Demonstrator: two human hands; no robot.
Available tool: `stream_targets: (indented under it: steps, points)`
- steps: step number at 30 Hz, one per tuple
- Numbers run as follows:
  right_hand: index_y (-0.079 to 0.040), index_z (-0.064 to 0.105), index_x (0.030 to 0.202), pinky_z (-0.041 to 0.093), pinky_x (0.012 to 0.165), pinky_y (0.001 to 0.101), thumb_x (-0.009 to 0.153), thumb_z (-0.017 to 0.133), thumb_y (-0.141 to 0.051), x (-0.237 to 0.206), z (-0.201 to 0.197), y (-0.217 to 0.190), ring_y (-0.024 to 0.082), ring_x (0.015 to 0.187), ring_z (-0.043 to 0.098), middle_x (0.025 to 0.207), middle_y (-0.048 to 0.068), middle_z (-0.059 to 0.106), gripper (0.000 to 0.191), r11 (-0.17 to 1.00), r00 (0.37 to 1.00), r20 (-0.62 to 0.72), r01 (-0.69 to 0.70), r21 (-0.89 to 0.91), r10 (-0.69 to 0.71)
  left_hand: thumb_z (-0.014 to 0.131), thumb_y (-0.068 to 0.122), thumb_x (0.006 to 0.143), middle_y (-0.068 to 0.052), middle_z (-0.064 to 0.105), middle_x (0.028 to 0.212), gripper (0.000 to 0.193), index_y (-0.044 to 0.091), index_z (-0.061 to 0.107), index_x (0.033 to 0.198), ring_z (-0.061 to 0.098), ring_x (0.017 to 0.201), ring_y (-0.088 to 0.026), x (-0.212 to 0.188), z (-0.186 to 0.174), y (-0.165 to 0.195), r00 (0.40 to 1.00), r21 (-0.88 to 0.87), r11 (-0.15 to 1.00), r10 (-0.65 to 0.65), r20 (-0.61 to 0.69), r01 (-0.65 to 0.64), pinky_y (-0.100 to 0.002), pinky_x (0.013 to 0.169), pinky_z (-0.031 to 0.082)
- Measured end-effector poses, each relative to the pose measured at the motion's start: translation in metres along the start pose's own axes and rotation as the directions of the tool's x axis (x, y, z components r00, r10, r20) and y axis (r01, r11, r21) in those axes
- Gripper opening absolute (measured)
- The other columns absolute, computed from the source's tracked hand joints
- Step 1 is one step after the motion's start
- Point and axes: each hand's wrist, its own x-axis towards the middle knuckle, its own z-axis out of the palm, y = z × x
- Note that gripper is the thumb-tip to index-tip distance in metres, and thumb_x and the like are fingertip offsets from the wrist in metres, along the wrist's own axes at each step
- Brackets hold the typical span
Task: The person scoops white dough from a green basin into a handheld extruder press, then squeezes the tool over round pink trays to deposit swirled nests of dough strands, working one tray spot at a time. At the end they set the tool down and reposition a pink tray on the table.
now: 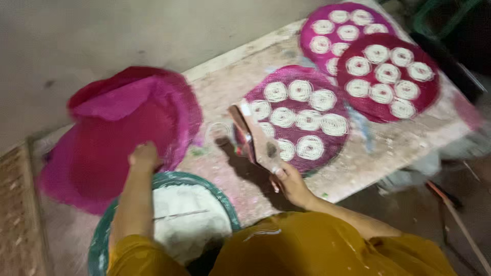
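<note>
At the left of the frame, the left hand (pixel 144 156) has its grip clamped on the edge of a stack of pink woven mats (pixel 120 135), blurred. Lower centre, the right hand (pixel 290 181) grips a flat wooden press (pixel 253 138) tilted over the desk (pixel 388 148). Below the left arm sits a green basin of white dough (pixel 186 217). Three round mats carrying white noodle coils (pixel 302 120) lie at the upper right.

Before us bowl of dough (pixel 190 217); stacked mats (pixel 123 133) left on our table (pixel 388 143); three filled mats (pixel 299 115) right, behind press (pixel 253 138).
</note>
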Motion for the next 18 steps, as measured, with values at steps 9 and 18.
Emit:
stream_targets:
  steps: [9,18]
  points:
    - [-0.003,0.052,0.137,0.045,0.065,0.0258,0.098,0.056,-0.06,-0.077,-0.088,-0.025,0.01,0.077,0.055,0.091,0.002,0.06,0.07,0.991,0.99,-0.094,0.116,0.064,-0.109,0.065,0.038,0.104,-0.021,0.075,0.114,0.028,0.02,0.078,0.12,0.071,0.103,-0.043,-0.034,-0.053,0.017,0.868,-0.17,0.985,-0.118,-0.481,0.04,-0.056,0.084,0.056]
    - [0.0,0.056,0.125,0.052,0.067,0.0279,0.104,0.055,-0.058,-0.095,-0.221,-0.053,0.013,0.077,0.059,0.092,0.006,0.063,0.062,0.973,0.932,-0.279,0.228,-0.047,-0.232,0.07,0.012,0.065,-0.026,0.07,0.096,0.069,0.018,0.07,0.134,0.068,0.087,-0.044,-0.111,-0.156,0.232,0.591,-0.212,0.817,0.184,-0.785,-0.536,-0.053,0.077,0.052]
